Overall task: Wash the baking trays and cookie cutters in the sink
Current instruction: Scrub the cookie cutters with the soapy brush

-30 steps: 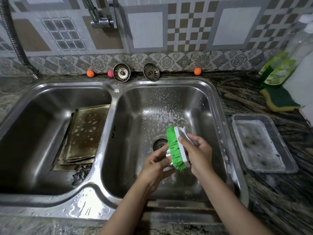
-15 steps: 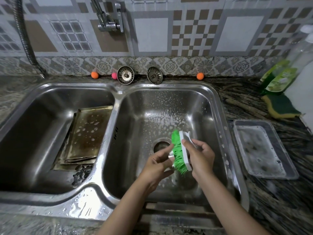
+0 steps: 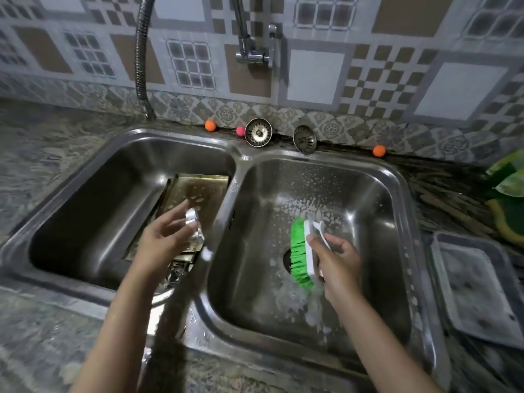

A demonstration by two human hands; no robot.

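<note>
Home kitchen, steel double sink, patterned wall tiles, stone counter

left hand: cookie cutter (blurred) | right hand: brush

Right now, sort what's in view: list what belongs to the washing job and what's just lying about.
Job: stacked metal baking trays in the left basin; small shiny metal cookie cutter in the left hand; green-bristled white scrub brush in the right hand; steel double sink.

Lying about: two orange balls; pink ball; two metal drain strainers; clear plastic tray.
</note>
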